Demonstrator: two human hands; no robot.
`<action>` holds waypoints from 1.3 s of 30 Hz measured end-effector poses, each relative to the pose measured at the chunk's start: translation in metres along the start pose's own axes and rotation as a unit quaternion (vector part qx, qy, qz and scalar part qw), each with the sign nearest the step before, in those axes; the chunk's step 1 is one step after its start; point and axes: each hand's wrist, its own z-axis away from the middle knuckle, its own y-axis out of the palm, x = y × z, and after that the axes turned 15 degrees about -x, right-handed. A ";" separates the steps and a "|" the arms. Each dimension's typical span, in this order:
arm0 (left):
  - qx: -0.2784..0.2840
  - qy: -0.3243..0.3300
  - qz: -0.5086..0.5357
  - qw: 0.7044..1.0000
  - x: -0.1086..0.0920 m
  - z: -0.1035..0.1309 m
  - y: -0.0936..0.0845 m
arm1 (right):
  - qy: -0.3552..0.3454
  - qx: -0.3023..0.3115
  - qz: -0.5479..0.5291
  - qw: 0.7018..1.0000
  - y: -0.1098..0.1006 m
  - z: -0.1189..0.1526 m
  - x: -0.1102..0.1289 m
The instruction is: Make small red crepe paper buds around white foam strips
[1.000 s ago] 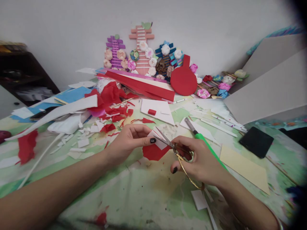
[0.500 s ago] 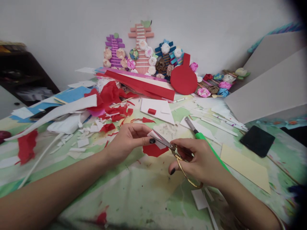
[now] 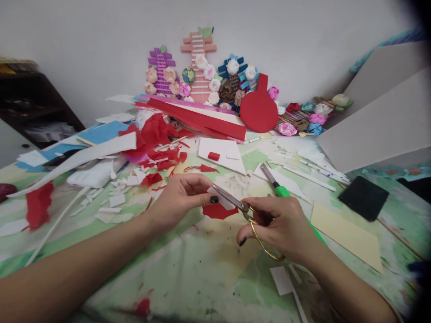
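Observation:
My left hand [image 3: 188, 195] pinches a small white piece of board [image 3: 226, 202] between thumb and fingers. In my right hand [image 3: 274, 222] is a pair of scissors [image 3: 253, 224] with gold handles, fingers wrapped through the loops. The blades lie along the white piece, nearly closed on it. Just below the blades a red paper piece [image 3: 219, 212] with a scalloped edge shows; part of it is hidden behind the white piece and my left hand. A green utility knife [image 3: 282, 191] with its blade out lies beyond my right hand, partly covered by it.
Red paper scraps [image 3: 156, 134] and white offcuts [image 3: 117, 199] litter the left side. At the back stand a red round-bodied cutout [image 3: 258, 111] and flower-decorated pieces [image 3: 198, 67]. A cream sheet [image 3: 346, 235] and a black square [image 3: 363, 197] lie at right.
The scissor blades have come closer together over the white piece. Both hands stay in nearly the same place; the view has shifted very slightly.

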 end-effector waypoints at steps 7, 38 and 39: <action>0.007 -0.009 0.003 1.000 -0.002 0.001 0.002 | 0.024 -0.003 -0.008 1.000 0.000 0.000 0.002; -0.028 0.043 -0.011 0.999 0.001 -0.001 -0.001 | 0.016 -0.017 0.091 0.996 0.001 0.000 0.004; -0.024 0.044 -0.011 0.999 0.001 -0.001 -0.001 | 0.014 -0.017 0.088 0.996 0.001 0.000 0.004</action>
